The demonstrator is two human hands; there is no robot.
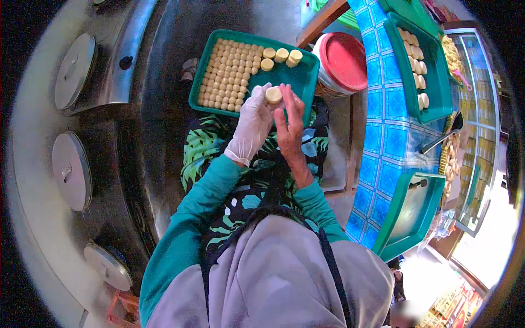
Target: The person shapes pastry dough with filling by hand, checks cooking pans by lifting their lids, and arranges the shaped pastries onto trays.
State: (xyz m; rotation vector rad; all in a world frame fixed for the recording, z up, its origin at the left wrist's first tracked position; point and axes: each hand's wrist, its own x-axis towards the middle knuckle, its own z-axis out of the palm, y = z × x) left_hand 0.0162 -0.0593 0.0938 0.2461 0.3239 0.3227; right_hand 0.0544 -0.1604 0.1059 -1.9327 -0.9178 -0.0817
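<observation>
The work looks partway: small dough balls [227, 74] fill one side of the green tray [304, 74], four larger rounds [281, 55] stand beyond, and bare space is left. Near it, the gloved left hand [252, 123] pinches a pale round [273, 95]; the right hand [292, 120] is spread beside it, perhaps touching.

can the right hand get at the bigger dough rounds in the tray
Probably yes: the right hand is close by, with only bare green tray seeming to lie between it and the bigger dough rounds, though it is busy at the dough piece in the left hand.
</observation>
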